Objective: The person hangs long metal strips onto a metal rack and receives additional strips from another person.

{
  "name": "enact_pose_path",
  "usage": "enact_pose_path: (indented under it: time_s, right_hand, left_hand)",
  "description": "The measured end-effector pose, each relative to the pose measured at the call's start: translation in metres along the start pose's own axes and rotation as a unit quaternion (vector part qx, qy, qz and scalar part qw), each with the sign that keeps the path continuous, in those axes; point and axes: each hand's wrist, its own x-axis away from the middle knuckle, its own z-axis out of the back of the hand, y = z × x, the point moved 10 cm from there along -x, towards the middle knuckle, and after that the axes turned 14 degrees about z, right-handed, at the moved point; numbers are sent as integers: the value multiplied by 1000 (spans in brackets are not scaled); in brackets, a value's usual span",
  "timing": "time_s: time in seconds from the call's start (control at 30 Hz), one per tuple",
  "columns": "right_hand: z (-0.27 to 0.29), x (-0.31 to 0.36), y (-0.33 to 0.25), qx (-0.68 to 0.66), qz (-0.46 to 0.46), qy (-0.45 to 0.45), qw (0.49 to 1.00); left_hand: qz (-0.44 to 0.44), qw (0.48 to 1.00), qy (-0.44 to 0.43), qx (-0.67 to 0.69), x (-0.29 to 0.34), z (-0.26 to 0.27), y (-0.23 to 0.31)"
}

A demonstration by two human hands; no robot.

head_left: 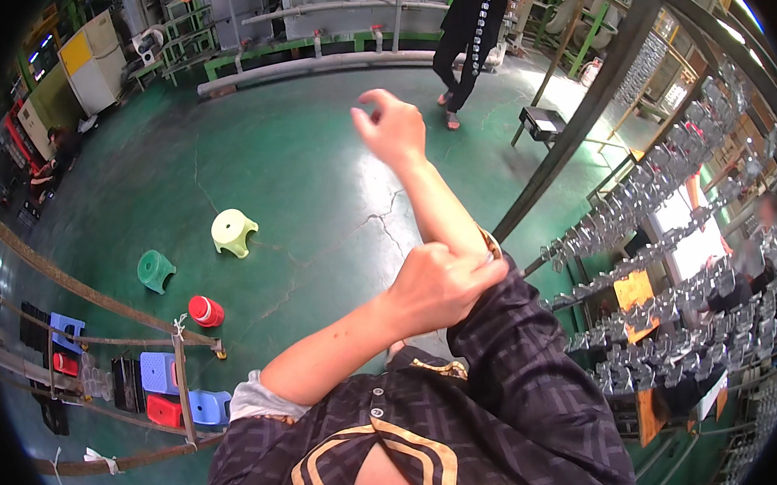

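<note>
My left hand [439, 287] reaches across my chest and is closed on the rolled-up dark patterned sleeve [526, 342] at my right elbow. My right forearm rises bare from that sleeve toward the middle of the picture. My right hand [392, 126] is held up above the green floor [304, 164], fingers loosely curled and apart, with nothing in it. My dark shirt with tan stripes fills the lower edge.
Low plastic stools stand on the floor at left: pale yellow [233, 232], green [155, 271], red [206, 311], and blue ones [163, 375] behind rusty rails [88, 289]. Racks of hanging metal parts [675, 263] fill the right. A slanted dark post [587, 103] stands ahead. A person [471, 32] stands at the back.
</note>
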Motion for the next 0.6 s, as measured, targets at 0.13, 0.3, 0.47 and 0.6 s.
enact_pose_path:
  time_s: [0.13, 0.3, 0.47, 0.6]
  right_hand:
    - [-47, 17, 204, -665, -426, 429, 439]
    - [-6, 6, 301, -539, -390, 573, 479]
    - [-54, -78, 256, 122, -59, 231, 963]
    - [-154, -81, 299, -14, -161, 32, 986]
  left_hand:
    - [319, 857, 3, 405, 31, -38, -127]
    - [282, 841, -63, 458, -31, -61, -162]
    - [99, 980, -110, 131, -172, -85, -183]
    - [-38, 955, -289, 60, -185, -129, -176]
